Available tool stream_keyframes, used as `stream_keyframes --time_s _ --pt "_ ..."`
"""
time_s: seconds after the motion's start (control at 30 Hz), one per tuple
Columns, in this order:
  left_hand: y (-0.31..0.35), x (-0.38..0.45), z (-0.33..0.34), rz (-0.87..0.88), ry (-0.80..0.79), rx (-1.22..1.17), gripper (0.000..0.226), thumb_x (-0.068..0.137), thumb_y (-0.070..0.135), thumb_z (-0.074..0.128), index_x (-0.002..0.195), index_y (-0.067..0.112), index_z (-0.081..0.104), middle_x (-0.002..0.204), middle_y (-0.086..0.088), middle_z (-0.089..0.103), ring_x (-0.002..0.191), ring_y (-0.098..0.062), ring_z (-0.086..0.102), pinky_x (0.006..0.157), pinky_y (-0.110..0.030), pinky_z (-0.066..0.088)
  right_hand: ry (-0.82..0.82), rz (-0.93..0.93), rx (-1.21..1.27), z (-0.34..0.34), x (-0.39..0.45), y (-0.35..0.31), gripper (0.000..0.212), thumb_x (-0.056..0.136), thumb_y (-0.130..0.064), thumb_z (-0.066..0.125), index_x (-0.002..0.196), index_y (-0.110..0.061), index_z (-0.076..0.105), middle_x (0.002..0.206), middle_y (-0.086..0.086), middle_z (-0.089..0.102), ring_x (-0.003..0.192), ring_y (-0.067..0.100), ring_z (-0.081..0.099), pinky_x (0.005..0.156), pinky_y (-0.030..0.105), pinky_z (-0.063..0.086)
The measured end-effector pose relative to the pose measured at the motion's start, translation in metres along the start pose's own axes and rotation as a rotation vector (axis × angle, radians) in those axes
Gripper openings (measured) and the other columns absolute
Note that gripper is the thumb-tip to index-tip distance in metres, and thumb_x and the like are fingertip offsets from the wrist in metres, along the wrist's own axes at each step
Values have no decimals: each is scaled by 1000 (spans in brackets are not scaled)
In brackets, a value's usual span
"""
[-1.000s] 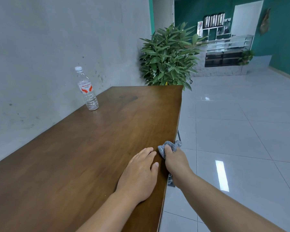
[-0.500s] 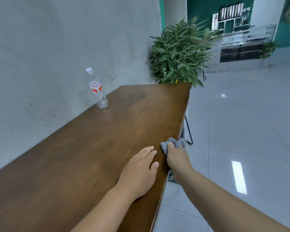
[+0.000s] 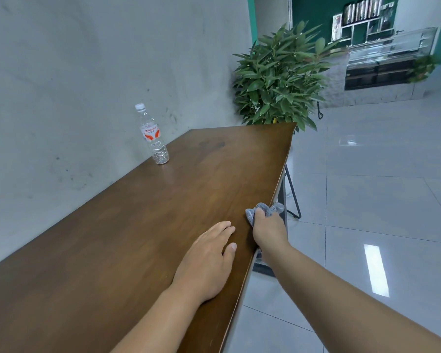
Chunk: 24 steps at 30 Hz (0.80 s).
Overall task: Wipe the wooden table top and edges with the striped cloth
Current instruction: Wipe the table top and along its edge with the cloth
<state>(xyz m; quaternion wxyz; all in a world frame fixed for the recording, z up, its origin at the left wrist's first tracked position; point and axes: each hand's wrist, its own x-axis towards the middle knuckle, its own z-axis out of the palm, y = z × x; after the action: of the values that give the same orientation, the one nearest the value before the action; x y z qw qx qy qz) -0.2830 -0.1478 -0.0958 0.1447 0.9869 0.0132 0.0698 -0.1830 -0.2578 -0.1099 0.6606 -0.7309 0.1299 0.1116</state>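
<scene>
One long brown wooden desk (image 3: 143, 238) with a smooth, faintly glossy top and a thin straight edge is seen running along a rough grey concrete wall (image 3: 74, 72). One crumpled grey striped cloth (image 3: 261, 211) is gripped at the desk's right edge, bunched into soft folds, with part of it lying on the top and part hanging over the rim. The right hand (image 3: 269, 231) is curled round it, its fingers wrapped under the edge and mostly hidden, the thumb pressed on the fabric. The left hand (image 3: 206, 261) is laid flat on the wood just beside it, palm down, fingers (image 3: 223, 226) straight and held close together, thumb slightly apart. Both bare forearms are stretched forward. One clear ribbed plastic bottle with a white cap and red label (image 3: 153, 135) is stood upright near the wall. One leafy green plant (image 3: 278, 77) is seen beyond the desk's far end, and glossy pale floor tiles (image 3: 367, 200) to the right.
</scene>
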Motion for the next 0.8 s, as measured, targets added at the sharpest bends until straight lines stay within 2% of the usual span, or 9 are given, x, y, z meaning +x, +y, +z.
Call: stream_keyframes --time_s 0.17,0.3,0.43,0.57,0.7,0.8 --pt "2 -5 -1 -12 -3 0 47 102 39 29 149 33 28 155 21 21 142 3 15 117 -21 15 -2 31 21 0 2 -2 55 102 -41 36 146 -8 38 140 14 51 125 31 51 105 45 43" --pt "3 -13 -5 -20 -17 -5 48 103 38 29 150 33 25 156 21 17 142 4 12 116 -19 12 -20 53 26 4 -15 12 49 101 -42 36 138 -11 47 128 14 58 113 29 56 94 42 45" --pt "1 -23 -5 -24 -28 -14 49 102 41 29 150 35 23 156 24 14 142 5 10 117 -20 13 -43 59 59 10 -32 31 43 99 -46 35 129 -20 51 116 8 61 106 26 58 96 48 49" --pt "1 -23 -4 -20 -14 -13 48 102 42 27 150 36 22 156 24 13 142 5 9 117 -21 12 -11 60 20 10 -30 26 47 101 -45 35 137 -17 48 126 10 59 113 27 56 99 45 48" --pt "1 -21 -5 -17 -9 -8 48 102 42 25 150 36 21 157 22 13 143 3 9 114 -19 10 26 60 18 5 -13 8 50 102 -45 37 140 -13 45 129 10 57 113 26 55 98 41 47" --pt "2 -20 -5 -24 -14 -9 48 103 42 24 150 35 21 157 20 13 144 1 10 114 -20 11 31 61 35 3 -5 0 51 101 -44 38 138 -11 47 124 12 58 102 25 55 86 37 47"
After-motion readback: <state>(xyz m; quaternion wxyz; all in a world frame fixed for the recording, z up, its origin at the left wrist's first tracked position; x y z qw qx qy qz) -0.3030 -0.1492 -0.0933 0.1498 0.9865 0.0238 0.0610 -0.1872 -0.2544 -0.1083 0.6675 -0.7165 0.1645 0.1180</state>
